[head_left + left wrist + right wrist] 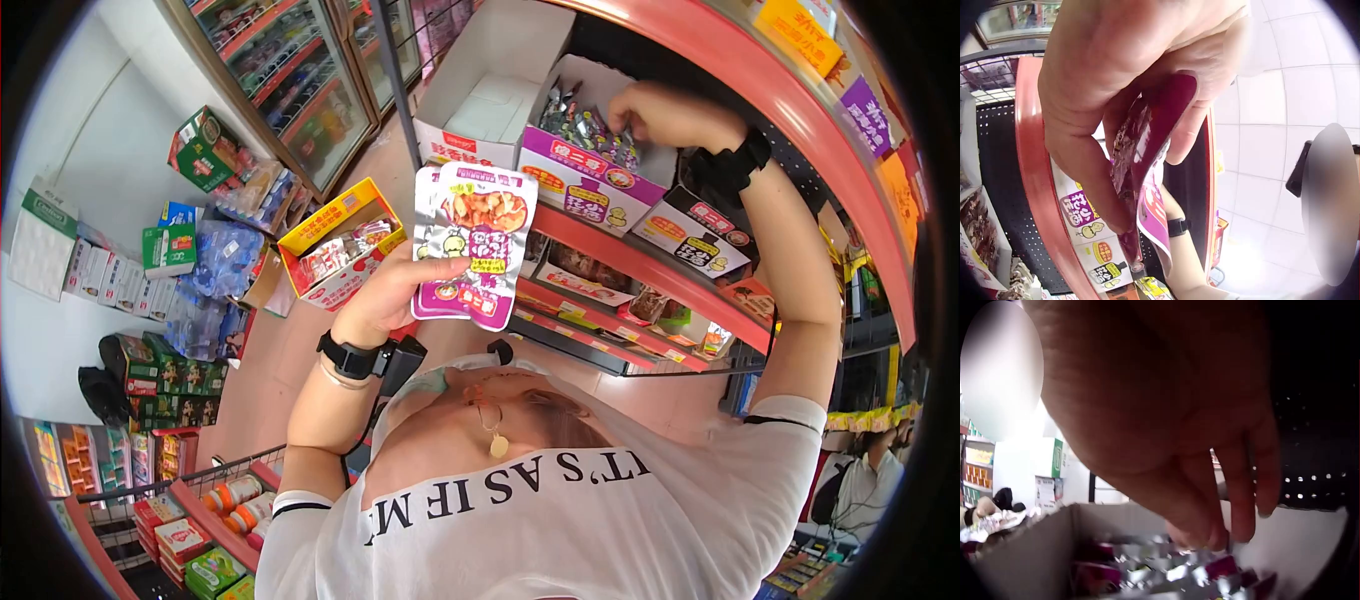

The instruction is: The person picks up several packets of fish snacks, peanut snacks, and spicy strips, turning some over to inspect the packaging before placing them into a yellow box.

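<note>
The left hand (388, 292) grips silver and purple snack packets (476, 245), its thumb across the front one; the left wrist view shows the packets (1154, 156) between thumb and fingers. Over the purple-fronted box (590, 185) on the shelf, the right hand (680, 118) reaches in with fingers pointing down. In the right wrist view this hand (1210, 481) has its thumb and index fingertips close together, just above or at the packets (1166, 569) in the box; whether it pinches one cannot be told.
A white box (490, 100) stands left of the purple one, and a black-fronted box (695, 235) to its right. A yellow and red box (345, 245) lies beyond the left hand. The red shelf edge (800, 90) curves above the right arm.
</note>
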`<control>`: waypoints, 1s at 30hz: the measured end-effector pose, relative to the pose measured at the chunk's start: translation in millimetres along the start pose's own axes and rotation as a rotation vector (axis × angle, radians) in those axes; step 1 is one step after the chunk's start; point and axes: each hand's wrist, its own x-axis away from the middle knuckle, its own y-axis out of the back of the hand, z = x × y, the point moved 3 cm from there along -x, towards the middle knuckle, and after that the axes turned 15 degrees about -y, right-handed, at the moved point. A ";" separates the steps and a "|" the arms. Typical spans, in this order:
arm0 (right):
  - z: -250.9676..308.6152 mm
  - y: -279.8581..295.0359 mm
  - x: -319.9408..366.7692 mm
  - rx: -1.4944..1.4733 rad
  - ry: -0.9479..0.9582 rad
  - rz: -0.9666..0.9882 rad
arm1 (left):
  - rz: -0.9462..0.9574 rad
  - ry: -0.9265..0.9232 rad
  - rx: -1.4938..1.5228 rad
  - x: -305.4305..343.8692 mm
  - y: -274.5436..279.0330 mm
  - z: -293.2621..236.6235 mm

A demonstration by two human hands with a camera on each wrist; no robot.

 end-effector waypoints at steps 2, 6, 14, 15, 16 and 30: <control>0.2 -4.6 1.6 0.017 0.012 0.034 | -0.007 -0.051 0.004 -0.7 2.9 0.1; -2.1 -13.1 -6.8 0.093 -0.021 0.160 | -0.046 -0.143 0.029 -0.8 8.7 -1.7; -12.8 -23.1 -7.0 0.177 -0.131 0.148 | -0.069 -0.219 0.005 4.3 21.7 -3.3; -13.2 -21.9 -7.6 0.191 -0.081 0.074 | -0.075 -0.224 0.005 4.7 22.9 -3.8; -3.1 -9.7 1.9 0.236 0.068 -0.052 | -0.080 -0.242 0.002 5.8 23.8 -5.7; 131.7 21.9 103.9 0.485 0.296 -1.047 | -0.240 -0.375 -0.014 9.0 75.7 -23.5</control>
